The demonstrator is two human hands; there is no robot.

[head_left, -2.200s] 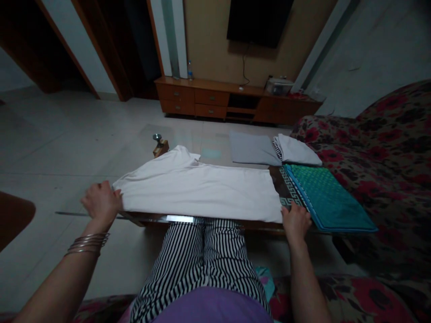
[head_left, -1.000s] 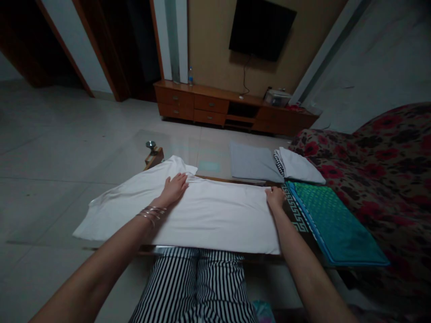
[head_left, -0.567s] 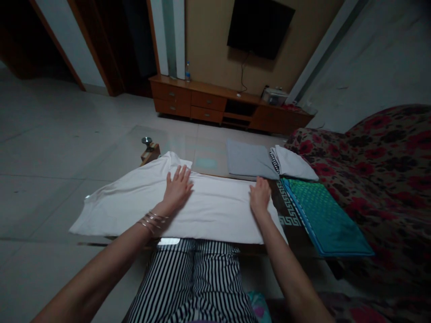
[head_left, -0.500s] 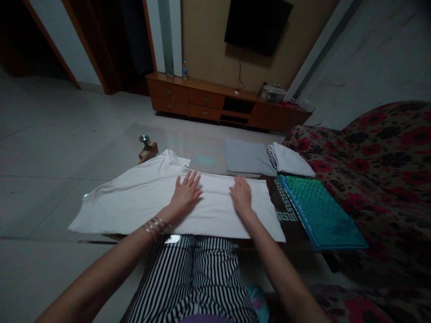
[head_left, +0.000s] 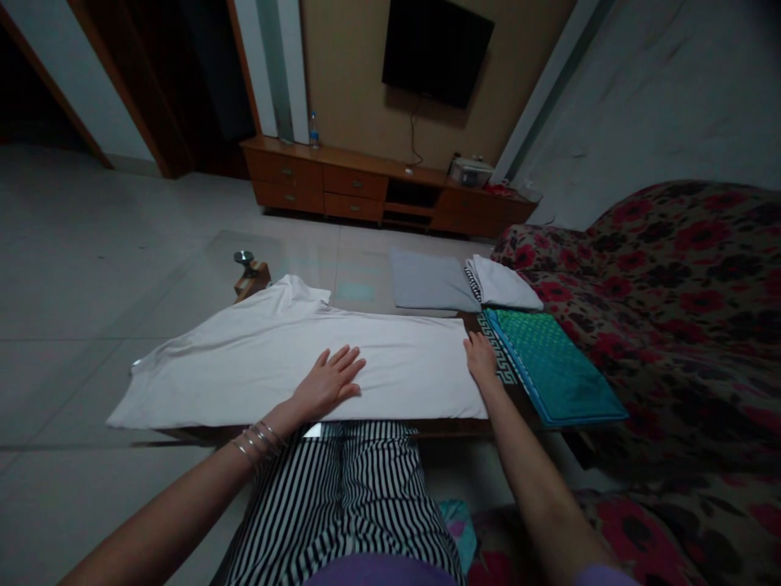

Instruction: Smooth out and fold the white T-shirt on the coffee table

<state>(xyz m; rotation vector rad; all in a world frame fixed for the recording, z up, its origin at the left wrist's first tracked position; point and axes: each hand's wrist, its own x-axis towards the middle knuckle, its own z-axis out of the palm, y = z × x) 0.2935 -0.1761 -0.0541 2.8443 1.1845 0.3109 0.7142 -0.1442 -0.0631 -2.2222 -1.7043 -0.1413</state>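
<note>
A white T-shirt (head_left: 244, 374) lies spread lengthwise across the glass-topped table, its sleeve sticking out at the far left side. My left hand (head_left: 329, 378) rests flat on the middle of the cloth, fingers spread. At the shirt's right edge is my right hand (head_left: 481, 356), its fingers loosely stretched and touching the border of the cloth; its fingertips are partly hard to make out. Just right of that hand sits a folded teal-green cloth (head_left: 555, 366).
Behind the shirt lie a folded grey cloth (head_left: 433, 281) and a folded white cloth (head_left: 506, 283). A small metal-topped stand (head_left: 244, 259) is at the far left. A flowered sofa (head_left: 665, 309) borders the right side; a wooden TV cabinet (head_left: 354, 179) stands beyond.
My right hand has moved right, from the middle of the shirt to its right edge. My left hand stays flat on the cloth, slightly nearer me. The view has shifted a little.
</note>
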